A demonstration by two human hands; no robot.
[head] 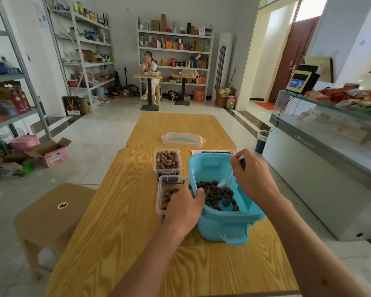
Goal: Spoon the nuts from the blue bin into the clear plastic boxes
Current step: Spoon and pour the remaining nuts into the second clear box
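Note:
A blue bin (210,166) stands tilted on the wooden table (124,232), with dark nuts (220,196) pooled in its low corner. My left hand (184,209) grips the bin's left rim, thumb inside. My right hand (253,179) holds a clear plastic spoon (226,181) whose bowl dips into the nuts. Left of the bin are two clear plastic boxes: the far box (168,160) is full of nuts, the near box (166,196) holds some nuts and is partly hidden by my left hand.
A clear lid with a blue handle (183,139) lies farther back on the table. White paper (210,151) sits behind the bin. A brown stool (51,213) stands to the left, a glass freezer counter (321,151) to the right. A person sits at a far table (148,77).

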